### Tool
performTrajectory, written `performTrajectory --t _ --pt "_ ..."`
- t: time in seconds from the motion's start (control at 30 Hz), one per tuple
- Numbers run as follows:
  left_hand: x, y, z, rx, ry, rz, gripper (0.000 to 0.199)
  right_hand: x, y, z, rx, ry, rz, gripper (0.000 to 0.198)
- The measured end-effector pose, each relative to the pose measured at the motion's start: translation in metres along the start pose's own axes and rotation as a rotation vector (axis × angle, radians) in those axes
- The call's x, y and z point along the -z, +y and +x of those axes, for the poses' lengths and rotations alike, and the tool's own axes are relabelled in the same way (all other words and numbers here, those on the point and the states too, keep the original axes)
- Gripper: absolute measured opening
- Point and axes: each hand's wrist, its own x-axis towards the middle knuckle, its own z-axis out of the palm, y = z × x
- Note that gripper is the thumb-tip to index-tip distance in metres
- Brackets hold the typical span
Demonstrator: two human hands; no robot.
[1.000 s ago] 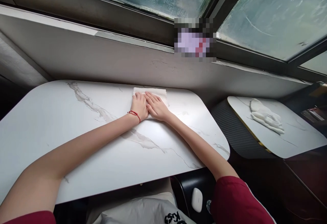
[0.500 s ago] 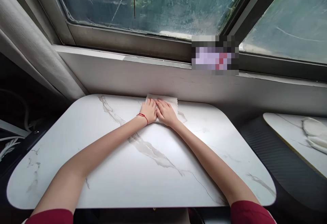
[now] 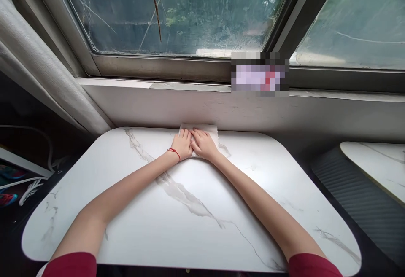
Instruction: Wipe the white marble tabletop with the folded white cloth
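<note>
Two-handed pressing on a white cloth point(image 3: 206, 127), with left hand point(image 3: 182, 144) and right hand point(image 3: 204, 144) side by side, palms down, fingers stretched out and laid over the cloth rather than closed around it. Spread at the rear edge of the white counter point(image 3: 152, 230), near the middle of that edge, just beside the wall point(image 3: 177, 108).

Apparently under way, by judgement, and not yet finished, with both palms on the cloth. Done, as far as visible: cloth flattened out, both hands set on it. Left, at the least: letting go of the cloth. Impossible to tell how much of the surface already covered, with only grey veining point(image 3: 186, 197) and no clear smear to go by.

Hidden: most of the cloth's middle and near side, beneath the palms. Hard to make out: whether touching the wall or just short of it. Blurred into blocks: an object point(image 3: 259, 76) on the windowsill. Cut off by the frame: the second counter point(image 3: 376, 163) at right, both sleeves point(image 3: 72, 264) at the bottom.
</note>
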Motion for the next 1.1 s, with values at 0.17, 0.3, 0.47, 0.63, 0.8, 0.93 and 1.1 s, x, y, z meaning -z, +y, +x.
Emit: performTrajectory --t 0.17,0.3,0.47,0.63,0.8,0.93,1.1 --pt "-0.003 -0.001 -0.001 0.012 0.037 -0.012 0.053 0.005 -0.006 0.000 -0.009 -0.021 -0.025 0.046" --pt "0.000 -0.004 -0.012 0.018 0.030 0.001 0.052 0.009 -0.015 -0.002 -0.011 -0.052 -0.060 0.047" --pt "0.010 -0.016 -0.056 0.019 0.016 0.042 0.055 0.008 -0.047 -0.010 0.091 -0.082 -0.041 0.048" --pt "0.021 -0.024 -0.124 0.096 0.015 0.090 0.057 0.005 -0.101 -0.028 0.211 -0.098 0.024 0.051" --pt "0.025 -0.028 -0.199 0.097 0.099 0.095 0.057 0.004 -0.156 -0.062 0.297 -0.051 0.092 0.055" --pt "0.025 -0.021 -0.248 0.120 0.187 0.053 0.057 0.007 -0.186 -0.090 0.348 -0.016 0.124 0.060" --pt "0.023 0.013 -0.282 0.281 0.314 -0.042 0.056 0.014 -0.201 -0.108 0.429 -0.004 0.164 0.058"
